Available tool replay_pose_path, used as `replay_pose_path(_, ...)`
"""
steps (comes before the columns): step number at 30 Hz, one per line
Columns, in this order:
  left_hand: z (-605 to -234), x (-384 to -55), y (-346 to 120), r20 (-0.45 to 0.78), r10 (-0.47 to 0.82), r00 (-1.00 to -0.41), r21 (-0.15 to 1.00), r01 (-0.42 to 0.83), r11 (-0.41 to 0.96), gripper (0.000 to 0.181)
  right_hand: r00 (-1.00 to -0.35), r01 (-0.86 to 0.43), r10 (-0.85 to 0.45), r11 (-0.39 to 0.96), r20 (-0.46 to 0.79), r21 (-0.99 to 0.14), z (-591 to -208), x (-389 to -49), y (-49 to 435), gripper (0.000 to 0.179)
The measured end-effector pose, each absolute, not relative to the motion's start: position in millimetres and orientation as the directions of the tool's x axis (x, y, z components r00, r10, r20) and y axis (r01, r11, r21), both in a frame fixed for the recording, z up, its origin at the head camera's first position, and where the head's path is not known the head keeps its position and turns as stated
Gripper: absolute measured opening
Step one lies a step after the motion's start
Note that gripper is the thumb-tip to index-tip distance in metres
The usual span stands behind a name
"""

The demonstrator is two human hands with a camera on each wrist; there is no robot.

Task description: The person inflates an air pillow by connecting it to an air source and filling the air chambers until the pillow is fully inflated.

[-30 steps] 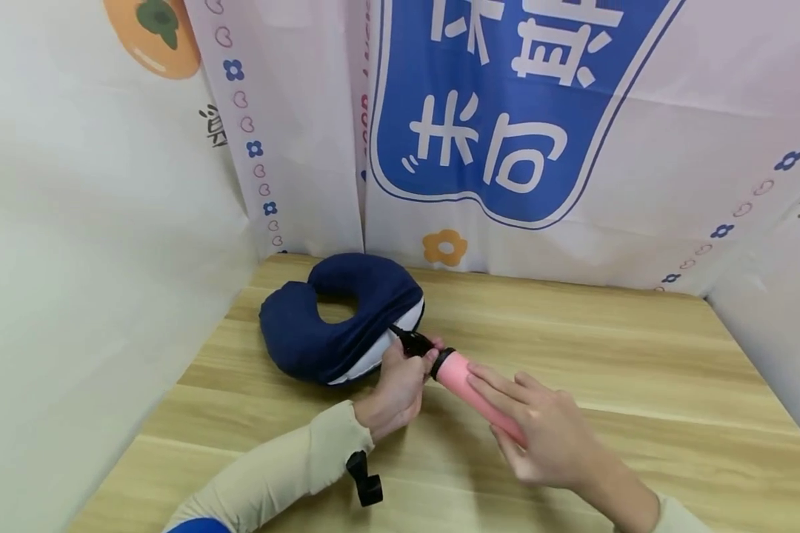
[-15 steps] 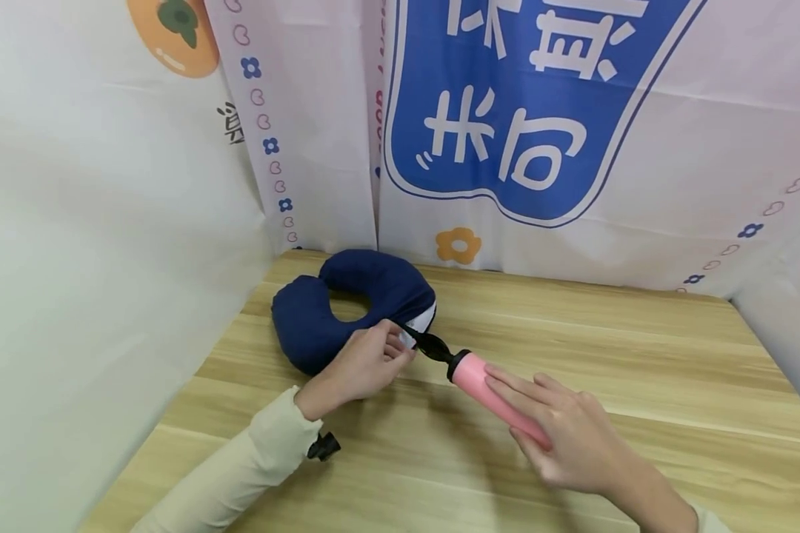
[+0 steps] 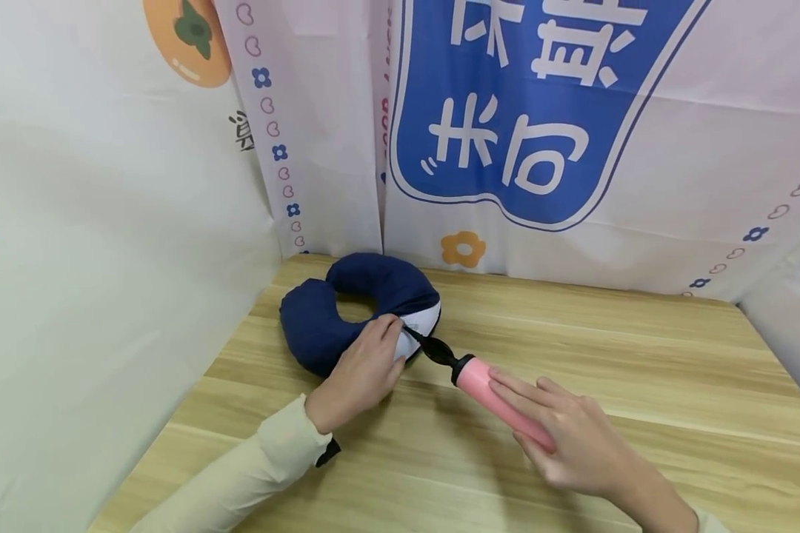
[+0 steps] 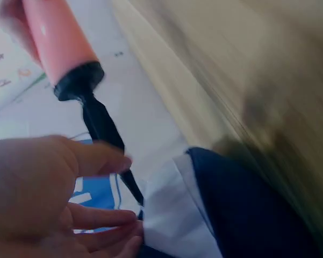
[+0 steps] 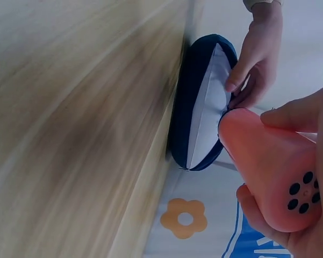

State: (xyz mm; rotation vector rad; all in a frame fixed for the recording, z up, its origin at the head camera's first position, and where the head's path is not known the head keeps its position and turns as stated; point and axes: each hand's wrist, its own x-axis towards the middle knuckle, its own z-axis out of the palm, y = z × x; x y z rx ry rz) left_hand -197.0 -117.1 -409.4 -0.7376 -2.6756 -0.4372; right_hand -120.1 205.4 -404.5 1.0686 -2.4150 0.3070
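Note:
A navy U-shaped neck pillow (image 3: 310, 326) lies on the table with part of its white inner layer (image 3: 415, 329) exposed. The black nozzle (image 3: 438, 350) of a pink hand pump (image 3: 487, 389) reaches to the top edge of that white part, its tip partly hidden by fingers. My right hand (image 3: 573, 440) grips the pump's barrel; in the right wrist view its holed end (image 5: 303, 196) faces the camera. My left hand (image 3: 363, 370) rests on the pillow beside the nozzle tip. In the left wrist view, fairly straight fingers (image 4: 107, 217) touch the pillow's edge, the thumb apart from them.
The wood-grain table (image 3: 607, 355) meets a printed cloth backdrop (image 3: 347, 148) behind the pillow. A plain white wall (image 3: 107, 259) borders the left side. A black wrist device (image 3: 329, 451) shows under the left sleeve.
My left hand has left the nozzle's base and moved left onto the pillow beside the nozzle tip. My right hand keeps its grip on the pump. The head view has shifted slightly.

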Motion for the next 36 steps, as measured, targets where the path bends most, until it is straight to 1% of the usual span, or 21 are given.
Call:
replay_pose_path(2, -408.8, -204.1, -115.2, 0.409, 0.449, -0.795, 0.141, 0.541, 0.829, 0.041, -0.595, -0.733, -0.633, 0.68, 0.496, -0.012, -405.9, -119.9, 206.6, 0.077)
replay_pose_path(6, -409.6, -220.3, -113.7, 0.43, 0.474, -0.768, 0.073, 0.553, 0.83, 0.029, -0.665, -0.688, -0.609, 0.724, 0.432, -0.04, -410.9, -120.7, 209.2, 0.079)
replay_pose_path(11, -410.0, -232.5, -119.0, 0.42, 0.474, -0.774, 0.114, 0.563, 0.818, 0.025, -0.767, -0.606, -0.535, 0.785, 0.354, -0.128, -424.2, -124.4, 213.2, 0.08)
replay_pose_path(15, -408.6, -237.5, -121.7, 0.402, 0.49, -0.773, 0.167, 0.588, 0.791, 0.027, -0.839, -0.519, -0.455, 0.834, 0.298, -0.187, -432.5, -131.3, 216.5, 0.077)
replay_pose_path(17, -407.7, -240.1, -122.0, 0.389, 0.491, -0.779, 0.21, 0.594, 0.776, 0.028, -0.863, -0.485, -0.428, 0.85, 0.268, -0.204, -433.7, -136.4, 217.0, 0.074)
replay_pose_path(21, -406.9, -242.5, -124.1, 0.373, 0.466, -0.802, 0.302, 0.58, 0.756, 0.027, -0.879, -0.465, -0.42, 0.859, 0.226, -0.214, -432.3, -145.2, 213.0, 0.069)
replay_pose_path(23, -406.9, -242.8, -125.5, 0.37, 0.459, -0.808, 0.331, 0.576, 0.748, 0.027, -0.883, -0.459, -0.415, 0.861, 0.218, -0.218, -430.5, -148.2, 208.5, 0.067)
replay_pose_path(28, -406.1, -244.2, -127.0, 0.373, 0.462, -0.805, 0.347, 0.583, 0.735, 0.026, -0.879, -0.459, -0.4, 0.858, 0.259, -0.231, -427.8, -160.1, 186.2, 0.064)
replay_pose_path(33, -405.4, -245.2, -126.3, 0.363, 0.454, -0.814, 0.358, 0.571, 0.738, 0.025, -0.861, -0.484, -0.413, 0.846, 0.298, -0.224, -426.3, -179.7, 151.5, 0.065)
replay_pose_path(35, -406.6, -246.2, -125.4, 0.364, 0.453, -0.814, 0.364, 0.572, 0.735, 0.025, -0.861, -0.48, -0.408, 0.85, 0.305, -0.218, -426.6, -187.5, 138.7, 0.062)
replay_pose_path(36, -407.2, -246.8, -125.0, 0.364, 0.453, -0.814, 0.368, 0.573, 0.733, 0.025, -0.864, -0.473, -0.401, 0.854, 0.303, -0.218, -427.0, -191.1, 132.9, 0.057)
